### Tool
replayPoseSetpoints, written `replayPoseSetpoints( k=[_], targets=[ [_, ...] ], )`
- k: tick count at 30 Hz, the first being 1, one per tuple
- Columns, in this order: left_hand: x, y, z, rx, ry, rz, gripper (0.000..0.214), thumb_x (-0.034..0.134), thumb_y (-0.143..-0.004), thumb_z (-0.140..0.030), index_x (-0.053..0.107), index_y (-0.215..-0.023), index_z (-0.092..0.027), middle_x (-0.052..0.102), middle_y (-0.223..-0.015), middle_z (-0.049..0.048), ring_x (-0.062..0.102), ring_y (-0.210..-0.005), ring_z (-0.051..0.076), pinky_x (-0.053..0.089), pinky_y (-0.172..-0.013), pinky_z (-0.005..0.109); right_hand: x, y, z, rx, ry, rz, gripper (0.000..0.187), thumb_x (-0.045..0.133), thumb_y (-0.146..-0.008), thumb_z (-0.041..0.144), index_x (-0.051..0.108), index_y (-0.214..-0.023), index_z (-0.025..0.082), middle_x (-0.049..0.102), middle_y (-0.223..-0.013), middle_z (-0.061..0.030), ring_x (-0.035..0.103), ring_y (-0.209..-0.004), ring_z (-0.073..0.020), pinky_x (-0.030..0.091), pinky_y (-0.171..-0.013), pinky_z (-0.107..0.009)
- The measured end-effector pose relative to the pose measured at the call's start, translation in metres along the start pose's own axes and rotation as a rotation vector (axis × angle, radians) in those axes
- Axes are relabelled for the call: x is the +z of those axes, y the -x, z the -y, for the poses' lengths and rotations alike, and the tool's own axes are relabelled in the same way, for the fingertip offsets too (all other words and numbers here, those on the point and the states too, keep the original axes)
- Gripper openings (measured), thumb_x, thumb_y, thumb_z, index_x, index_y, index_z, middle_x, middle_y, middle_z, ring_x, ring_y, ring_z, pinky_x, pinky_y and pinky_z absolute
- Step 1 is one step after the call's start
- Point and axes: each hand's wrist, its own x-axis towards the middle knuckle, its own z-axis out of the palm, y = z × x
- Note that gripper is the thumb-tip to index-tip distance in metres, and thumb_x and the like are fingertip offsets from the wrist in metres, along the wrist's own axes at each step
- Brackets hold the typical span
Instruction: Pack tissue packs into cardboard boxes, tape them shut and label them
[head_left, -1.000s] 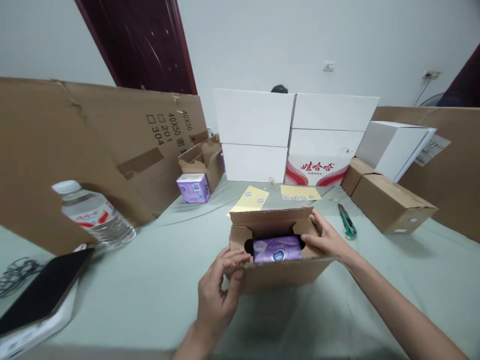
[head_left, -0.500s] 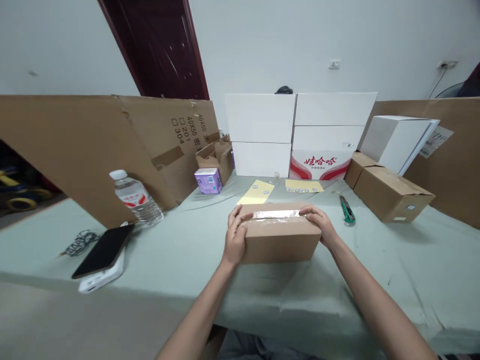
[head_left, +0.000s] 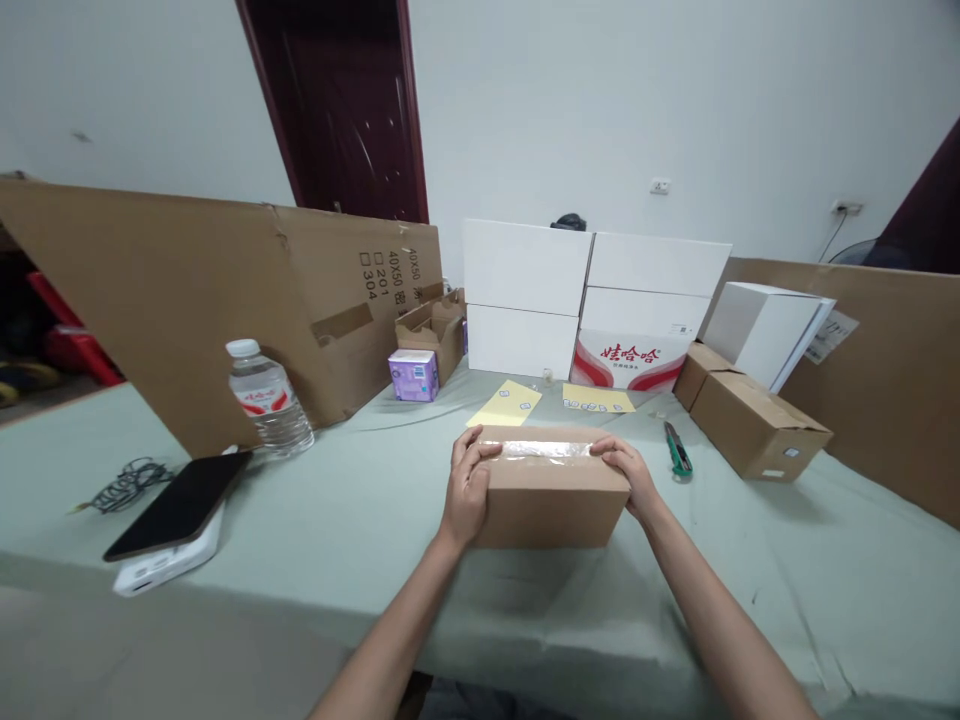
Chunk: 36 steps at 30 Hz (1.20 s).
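Left hand (head_left: 466,490) and right hand (head_left: 631,476) brace a taped cardboard box (head_left: 544,520) near the table (head_left: 360,545) edge.

Bare cloth separates that front edge from the box; more room lies leftward. The fingers are half curled round both ends, fingertips at or near the ends of the clear tape (head_left: 547,452). The step looks like steadying the box — moving on calls for an even hold or a level release. Beyond sit a green cutter (head_left: 678,452) rightward, yellow sheets (head_left: 505,403) just behind, then white panels (head_left: 525,290) limiting reach.

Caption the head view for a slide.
Left hand and right hand on opposite ends of a taped box, knife to the right.
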Motion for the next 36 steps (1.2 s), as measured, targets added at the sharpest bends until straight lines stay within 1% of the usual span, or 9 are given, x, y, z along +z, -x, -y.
replayPoseSetpoints(
  k=[10,12,14,16,19,22,29,33,36],
  targets=[
    [-0.005,0.003,-0.001,0.008,-0.025,0.047,0.034,0.041,-0.088,-0.034,0.067,-0.102,-0.017,0.045,-0.142,0.0129,0.040,-0.140,0.033,0.033,-0.118,0.053,-0.001,-0.001,-0.014,-0.043,-0.046,-0.025,0.030,0.061,-0.096,0.037,0.063,-0.118,0.017,0.065,-0.118,-0.0075,0.066,-0.100,-0.0205,0.057,-0.085,-0.041],
    [-0.006,0.003,-0.002,0.002,-0.031,0.058,0.038,0.040,-0.089,-0.034,0.065,-0.113,-0.018,0.045,-0.144,0.0124,0.039,-0.140,0.032,0.032,-0.119,0.052,-0.001,-0.002,-0.016,-0.044,-0.055,-0.033,0.030,0.061,-0.096,0.037,0.063,-0.118,0.017,0.065,-0.118,-0.0075,0.066,-0.099,-0.0203,0.057,-0.085,-0.041],
    [-0.008,0.004,-0.003,-0.006,-0.033,0.070,0.048,0.038,-0.090,-0.033,0.054,-0.132,-0.019,0.044,-0.146,0.0122,0.038,-0.141,0.031,0.031,-0.119,0.052,-0.002,-0.001,-0.016,-0.048,-0.059,-0.036,0.030,0.061,-0.096,0.037,0.063,-0.117,0.016,0.065,-0.117,-0.0073,0.066,-0.098,-0.0200,0.057,-0.084,-0.040],
    [-0.009,0.003,-0.003,-0.009,-0.035,0.092,0.054,0.036,-0.089,-0.031,0.046,-0.141,-0.021,0.041,-0.149,0.0112,0.037,-0.142,0.029,0.029,-0.120,0.052,-0.002,-0.001,-0.015,-0.054,-0.060,-0.040,0.029,0.061,-0.096,0.037,0.063,-0.116,0.016,0.066,-0.115,-0.0070,0.066,-0.097,-0.0195,0.057,-0.083,-0.039],
    [-0.013,0.002,-0.004,-0.004,-0.046,0.148,0.044,0.038,-0.086,-0.029,0.065,-0.120,-0.021,0.040,-0.148,0.0097,0.034,-0.143,0.031,0.030,-0.120,0.051,-0.001,0.001,-0.012,-0.059,-0.058,-0.051,0.028,0.061,-0.096,0.037,0.064,-0.114,0.016,0.066,-0.114,-0.0067,0.066,-0.096,-0.0191,0.057,-0.083,-0.039],
    [-0.015,0.001,-0.004,0.000,-0.058,0.189,0.036,0.039,-0.086,-0.030,0.070,-0.102,-0.019,0.038,-0.147,0.0105,0.034,-0.143,0.032,0.030,-0.120,0.052,0.001,0.003,-0.009,-0.049,-0.056,-0.065,0.027,0.060,-0.096,0.038,0.064,-0.112,0.016,0.066,-0.112,-0.0062,0.066,-0.094,-0.0184,0.057,-0.082,-0.038],
    [-0.022,0.000,-0.005,-0.003,-0.063,0.260,0.037,0.040,-0.090,-0.034,0.069,-0.108,-0.020,0.033,-0.147,0.0111,0.032,-0.144,0.032,0.027,-0.121,0.055,0.002,0.007,0.004,0.004,-0.034,-0.080,0.028,0.059,-0.095,0.043,0.065,-0.098,0.016,0.066,-0.099,-0.0038,0.063,-0.084,-0.0157,0.054,-0.077,-0.035],
    [-0.030,-0.001,-0.006,0.003,-0.056,0.306,0.036,0.042,-0.093,-0.037,0.069,-0.110,-0.023,0.033,-0.147,0.0112,0.033,-0.143,0.035,0.032,-0.118,0.057,0.006,0.010,0.016,0.012,-0.015,-0.075,0.029,0.070,-0.077,0.047,0.068,-0.077,0.018,0.066,-0.090,-0.0033,0.060,-0.081,-0.0189,0.048,-0.074,-0.033],
    [-0.033,0.001,-0.005,0.004,-0.056,0.327,0.035,0.041,-0.096,-0.040,0.068,-0.113,-0.027,0.031,-0.150,0.0089,0.036,-0.142,0.034,0.042,-0.112,0.055,0.009,0.013,0.024,0.010,-0.004,-0.073,0.023,0.071,-0.068,0.045,0.071,-0.071,0.022,0.068,-0.102,-0.0058,0.061,-0.095,-0.0264,0.046,-0.080,-0.035]
  ],
)
